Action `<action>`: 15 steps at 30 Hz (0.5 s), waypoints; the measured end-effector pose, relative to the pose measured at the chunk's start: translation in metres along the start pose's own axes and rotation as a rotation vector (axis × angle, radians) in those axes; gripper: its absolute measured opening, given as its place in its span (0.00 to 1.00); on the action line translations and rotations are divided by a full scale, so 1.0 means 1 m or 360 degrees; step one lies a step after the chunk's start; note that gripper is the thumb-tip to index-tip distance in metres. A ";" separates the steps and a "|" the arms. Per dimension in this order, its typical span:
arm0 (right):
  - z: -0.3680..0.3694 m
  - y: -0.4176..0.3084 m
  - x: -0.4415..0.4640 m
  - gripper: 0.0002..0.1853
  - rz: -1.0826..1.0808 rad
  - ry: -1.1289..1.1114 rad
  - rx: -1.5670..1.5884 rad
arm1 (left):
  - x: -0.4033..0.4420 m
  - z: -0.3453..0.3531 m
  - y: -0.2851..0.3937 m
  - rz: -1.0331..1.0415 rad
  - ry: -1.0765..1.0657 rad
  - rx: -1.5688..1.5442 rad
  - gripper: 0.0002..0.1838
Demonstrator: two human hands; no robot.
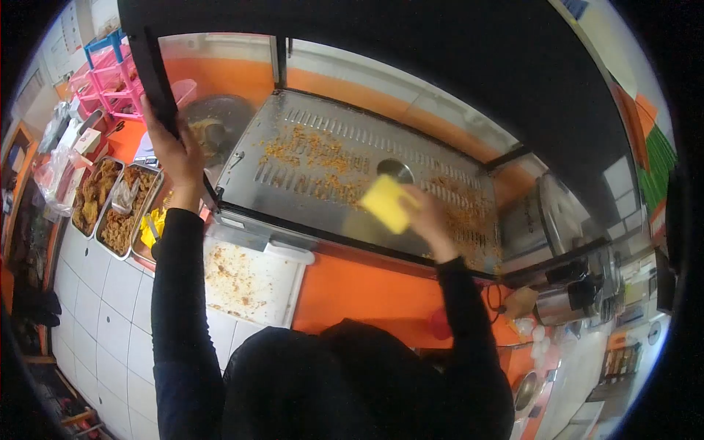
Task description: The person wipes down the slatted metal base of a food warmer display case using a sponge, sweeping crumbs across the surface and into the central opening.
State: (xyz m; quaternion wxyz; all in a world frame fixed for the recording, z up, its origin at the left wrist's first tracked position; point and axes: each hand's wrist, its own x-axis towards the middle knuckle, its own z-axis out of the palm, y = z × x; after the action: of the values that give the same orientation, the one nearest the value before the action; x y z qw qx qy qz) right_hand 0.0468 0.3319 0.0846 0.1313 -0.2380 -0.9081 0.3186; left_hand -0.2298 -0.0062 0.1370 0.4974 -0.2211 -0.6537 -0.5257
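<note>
My left hand (178,158) is wrapped round the black corner post (158,81) of a glass-sided food display case. In my right hand (427,220), slightly blurred, is a yellow sponge (386,204), held over the front part of the case's metal floor. That slotted metal floor (293,194) is scattered with golden-brown crumbs (315,150), thickest at the left-centre and along the right. Just behind the sponge is a round hole (396,170) in the metal. Whether the sponge touches the floor I cannot tell.
Left of the case stand metal trays of fried chicken (121,220) and a pink rack (110,81). A white crumb-strewn tray (242,282) lies below the case's front, beside an orange counter (352,290). Metal containers (557,302) stand at the right.
</note>
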 end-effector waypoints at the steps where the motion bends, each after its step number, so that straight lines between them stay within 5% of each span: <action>1: 0.027 0.014 0.003 0.19 -0.0249 -0.0002 0.0152 | 0.000 0.000 0.001 -0.0035 -0.0017 -0.0004 0.33; 3: 0.041 -0.008 0.000 0.19 -0.0706 -0.0296 -0.0026 | 0.002 0.000 0.002 0.0033 -0.0006 0.0038 0.33; 10: -0.037 0.048 -0.007 0.17 -0.0560 -0.0625 -0.0897 | 0.002 -0.004 0.015 -0.0104 -0.0059 0.0098 0.33; 13: -0.053 0.022 -0.031 0.17 -0.0366 -0.0202 -0.0842 | 0.001 -0.002 0.013 -0.0083 -0.0043 0.0074 0.33; 15: -0.033 0.003 -0.039 0.17 -0.0635 -0.0088 -0.0405 | 0.001 -0.003 0.011 -0.0094 -0.0070 0.0075 0.33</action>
State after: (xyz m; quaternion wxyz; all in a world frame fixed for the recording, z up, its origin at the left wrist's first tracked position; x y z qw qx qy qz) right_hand 0.0934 0.3309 0.1042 0.1357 -0.0597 -0.9733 0.1756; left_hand -0.2205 -0.0055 0.1430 0.4723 -0.2014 -0.6828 -0.5197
